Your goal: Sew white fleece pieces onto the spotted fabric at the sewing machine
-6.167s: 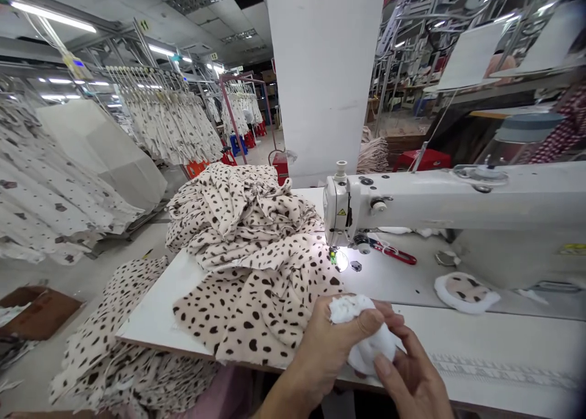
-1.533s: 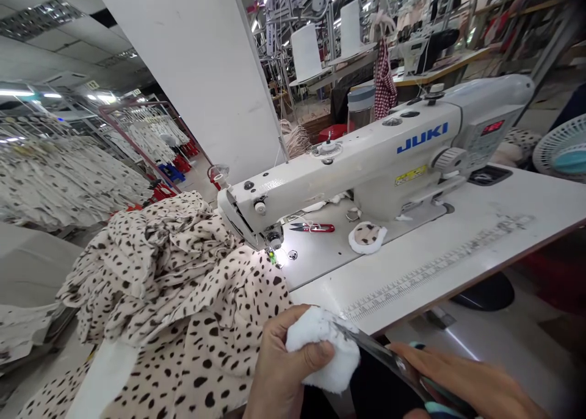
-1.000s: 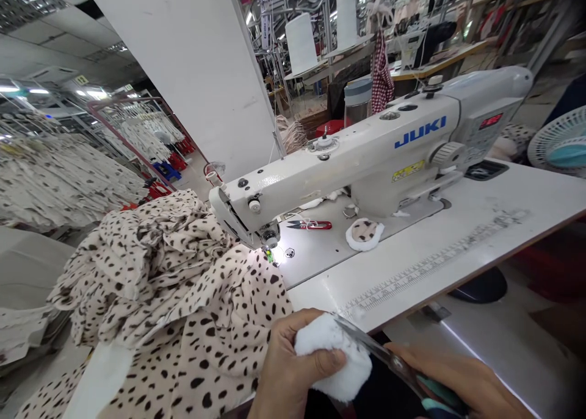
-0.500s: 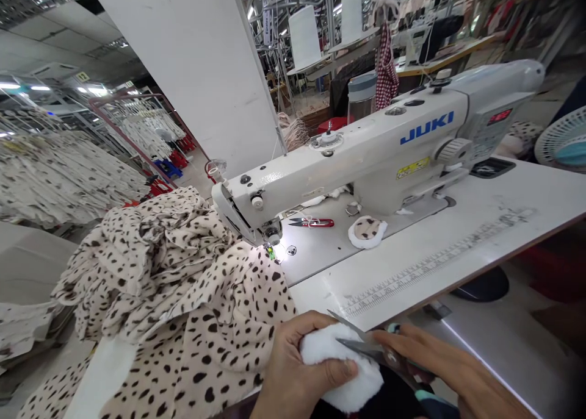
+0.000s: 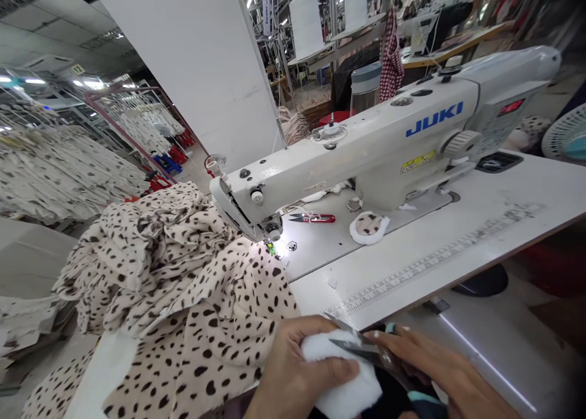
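Note:
A white fluffy piece of fabric point(image 5: 348, 385) is pinched between the thumb and fingers of my left hand point(image 5: 300, 367), low in the view. My right hand point(image 5: 425, 361) grips a pair of scissors point(image 5: 361, 349) by the handles. The blades are apart, one lying across the front of the white piece and the other behind its upper edge. Part of the handles is hidden by my right fingers. Left of my hands, a large heap of beige fleece with dark spots point(image 5: 220, 327) lies under the needle end of the sewing machine point(image 5: 348, 150).
Red thread snips point(image 5: 315, 218) lie on the machine bed. Near them is a round spotted patch with a white fluffy edge point(image 5: 368, 227). A printed ruler point(image 5: 403, 280) runs along the table's front. Thread cones point(image 5: 306, 25) stand behind, and garments hang on racks point(image 5: 64, 169) at left.
The view has shifted slightly. My left hand still holds the white piece, which has tilted a little, and the scissors remain at its upper edge.

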### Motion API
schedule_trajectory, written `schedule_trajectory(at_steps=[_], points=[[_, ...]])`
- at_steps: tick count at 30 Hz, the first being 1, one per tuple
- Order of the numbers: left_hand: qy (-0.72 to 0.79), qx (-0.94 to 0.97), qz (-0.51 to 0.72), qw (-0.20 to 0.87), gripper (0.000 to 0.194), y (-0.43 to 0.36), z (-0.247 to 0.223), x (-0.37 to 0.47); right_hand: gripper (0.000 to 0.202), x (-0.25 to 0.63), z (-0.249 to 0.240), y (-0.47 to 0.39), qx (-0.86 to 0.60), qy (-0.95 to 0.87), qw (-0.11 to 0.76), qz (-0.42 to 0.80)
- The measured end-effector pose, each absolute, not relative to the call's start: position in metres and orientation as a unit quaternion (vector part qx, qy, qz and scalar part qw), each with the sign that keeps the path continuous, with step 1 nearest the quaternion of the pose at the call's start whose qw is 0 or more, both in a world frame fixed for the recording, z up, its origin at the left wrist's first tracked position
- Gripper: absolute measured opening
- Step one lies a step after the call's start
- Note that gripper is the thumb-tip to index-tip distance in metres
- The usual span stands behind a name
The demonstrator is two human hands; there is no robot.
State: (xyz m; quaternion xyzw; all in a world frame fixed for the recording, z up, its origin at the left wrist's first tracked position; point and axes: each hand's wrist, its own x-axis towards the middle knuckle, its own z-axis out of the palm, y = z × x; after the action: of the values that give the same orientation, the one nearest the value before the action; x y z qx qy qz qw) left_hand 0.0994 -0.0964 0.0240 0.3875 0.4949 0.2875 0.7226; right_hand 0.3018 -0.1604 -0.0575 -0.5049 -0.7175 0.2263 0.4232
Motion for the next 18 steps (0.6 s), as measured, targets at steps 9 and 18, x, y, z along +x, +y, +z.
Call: schedule_trajectory(at_steps=[9,18], points=[[0.481,0.398,0.254,0.739,0.033,-0.094,0.019,0.111,0.039,0.307,-0.05,-0.161,-0.502,-0.685,0.421,0.318],[0.455,0.443,0.288,0.716,0.033,-0.09,0.013,0.116,0.063,0.328,-0.062,-0.17,-0.532,-0.722,0.394,0.2]])
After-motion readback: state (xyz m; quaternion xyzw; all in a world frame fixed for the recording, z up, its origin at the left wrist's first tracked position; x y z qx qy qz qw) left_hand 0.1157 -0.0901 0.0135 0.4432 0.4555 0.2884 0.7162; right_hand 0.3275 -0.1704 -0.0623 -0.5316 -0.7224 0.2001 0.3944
